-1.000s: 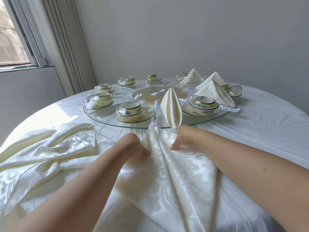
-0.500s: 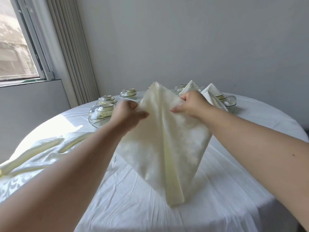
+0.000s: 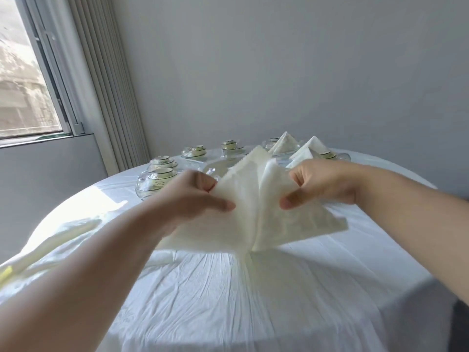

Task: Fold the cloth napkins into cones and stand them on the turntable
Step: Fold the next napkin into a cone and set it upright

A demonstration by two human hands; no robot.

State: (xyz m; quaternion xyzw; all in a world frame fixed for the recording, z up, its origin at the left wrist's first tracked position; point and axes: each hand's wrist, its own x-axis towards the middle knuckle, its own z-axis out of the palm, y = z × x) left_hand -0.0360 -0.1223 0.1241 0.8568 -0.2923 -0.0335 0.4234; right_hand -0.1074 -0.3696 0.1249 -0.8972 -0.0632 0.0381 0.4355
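A cream damask napkin (image 3: pixel 256 207) hangs in the air above the white tablecloth, creased down its middle, its lower tip near the cloth. My left hand (image 3: pixel 195 196) pinches its left top edge and my right hand (image 3: pixel 322 181) pinches its right top edge. Behind it lies the glass turntable (image 3: pixel 193 162), largely hidden by the napkin. Folded napkin cones (image 3: pixel 284 143) (image 3: pixel 311 147) stand at the turntable's far right.
Several cream bowl sets (image 3: pixel 157 177) (image 3: pixel 194 151) (image 3: pixel 229 144) ring the turntable. More loose cream napkins (image 3: pixel 50 242) lie at the table's left. A window and vertical blinds (image 3: pixel 101 80) are at the left, with a grey wall behind.
Both hands lifted the napkin off the table into the air, then spread it wider; its right corner has swung out to the right. The camera has tilted up.
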